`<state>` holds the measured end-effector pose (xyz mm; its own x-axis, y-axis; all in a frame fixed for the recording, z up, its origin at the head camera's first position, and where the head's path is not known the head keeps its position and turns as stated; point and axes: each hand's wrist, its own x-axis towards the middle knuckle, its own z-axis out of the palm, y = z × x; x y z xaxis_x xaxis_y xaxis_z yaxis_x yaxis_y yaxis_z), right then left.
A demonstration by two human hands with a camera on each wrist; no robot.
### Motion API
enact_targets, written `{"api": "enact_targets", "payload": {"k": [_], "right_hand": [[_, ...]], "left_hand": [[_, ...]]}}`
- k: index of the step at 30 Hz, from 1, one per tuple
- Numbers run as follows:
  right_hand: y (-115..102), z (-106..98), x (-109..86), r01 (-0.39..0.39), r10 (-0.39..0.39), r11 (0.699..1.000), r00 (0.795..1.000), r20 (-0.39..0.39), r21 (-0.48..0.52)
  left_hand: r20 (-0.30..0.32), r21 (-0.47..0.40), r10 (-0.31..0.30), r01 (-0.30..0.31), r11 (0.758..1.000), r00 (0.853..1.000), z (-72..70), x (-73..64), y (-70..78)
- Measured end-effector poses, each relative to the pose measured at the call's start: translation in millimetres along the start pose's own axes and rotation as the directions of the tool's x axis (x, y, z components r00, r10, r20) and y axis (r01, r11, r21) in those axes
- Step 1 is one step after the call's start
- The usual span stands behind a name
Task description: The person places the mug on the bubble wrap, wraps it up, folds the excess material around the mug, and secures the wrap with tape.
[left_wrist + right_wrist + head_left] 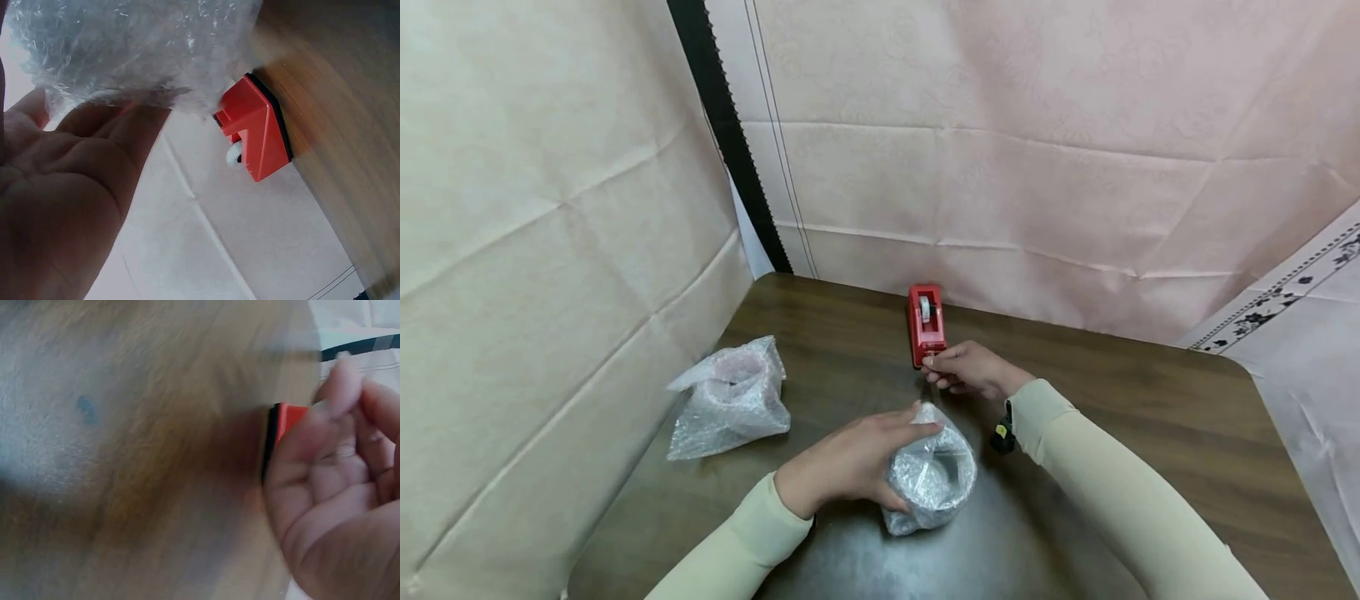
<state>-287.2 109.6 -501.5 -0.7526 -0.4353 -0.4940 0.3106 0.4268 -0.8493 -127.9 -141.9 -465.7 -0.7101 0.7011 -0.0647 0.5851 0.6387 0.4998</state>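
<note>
My left hand (868,454) grips a round bubble-wrapped bundle (936,479) from its left side, thumb near me and fingers over the far side. A hollow, ring-like end of it faces up; what is inside the wrap cannot be made out. The same bundle (137,50) fills the top of the left wrist view, above the palm. At the front end of a red tape dispenser (927,325), my right hand (970,368) pinches the tape's end with thumb and forefinger. In the right wrist view the hand (344,481) partly hides the dispenser (290,415).
A second bubble-wrapped bundle (733,400) lies at the left of the dark wooden table (1120,392). Pale cloth (1037,167) hangs behind the table's far edge and along the left. The dispenser stands near that far edge.
</note>
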Motion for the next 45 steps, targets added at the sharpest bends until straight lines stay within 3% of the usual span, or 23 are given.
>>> {"api": "enact_targets", "payload": {"k": [4, 8, 11, 15, 22, 29, 34, 38, 40, 42, 45], "right_hand": [[0, 3, -4.2, 0.041, -0.039, 0.998, 0.999, -0.032, 0.043], [14, 13, -4.9, 0.054, -0.053, 0.998, 0.998, -0.027, 0.040], [28, 23, -9.6, 0.087, -0.087, 0.994, 0.996, 0.000, -0.065], [31, 33, -18.3, 0.120, -0.116, 0.969, 0.993, 0.029, -0.215], [27, 40, -26.4, 0.019, 0.002, 0.971, 0.996, 0.089, -0.240], [25, 39, -27.0, -0.061, 0.103, 0.974, 0.977, 0.185, -0.219], [28, 41, -25.3, -0.087, 0.134, 0.964, 0.975, 0.178, -0.253], [28, 43, -22.2, -0.014, 0.064, 0.947, 0.988, 0.144, -0.322], [26, 42, -22.0, 0.087, -0.048, 0.922, 0.993, 0.111, -0.377], [22, 38, -24.5, 0.174, -0.154, 0.903, 0.985, 0.084, -0.393], [18, 32, -29.7, 0.220, -0.195, 0.924, 0.975, 0.110, -0.312]], "left_hand": [[-0.008, 0.029, 0.055, -0.055, 0.998, 0.998, 0.8, -1.0, -0.5], [-0.024, 0.058, 0.107, -0.105, 0.993, 0.994, 2.6, -4.0, -1.3], [-0.037, 0.059, 0.130, -0.128, 0.990, 0.991, 4.4, -7.1, -1.3], [-0.055, 0.051, 0.115, -0.112, 0.992, 0.992, 5.1, -12.4, -1.1], [-0.083, 0.063, 0.100, -0.095, 0.993, 0.991, 6.4, -18.8, -2.1], [-0.117, 0.088, 0.113, -0.103, 0.991, 0.987, 11.2, -20.2, -0.6], [-0.131, 0.102, 0.123, -0.110, 0.989, 0.984, 16.0, -22.9, 1.2], [-0.148, 0.124, 0.120, -0.102, 0.987, 0.982, 16.7, -26.3, 1.6], [-0.155, 0.129, 0.118, -0.098, 0.987, 0.981, 16.0, -26.3, 1.3], [-0.154, 0.131, 0.117, -0.097, 0.987, 0.981, 15.0, -25.5, 1.1], [-0.147, 0.130, 0.114, -0.095, 0.987, 0.983, 14.2, -24.9, 0.4]]}}
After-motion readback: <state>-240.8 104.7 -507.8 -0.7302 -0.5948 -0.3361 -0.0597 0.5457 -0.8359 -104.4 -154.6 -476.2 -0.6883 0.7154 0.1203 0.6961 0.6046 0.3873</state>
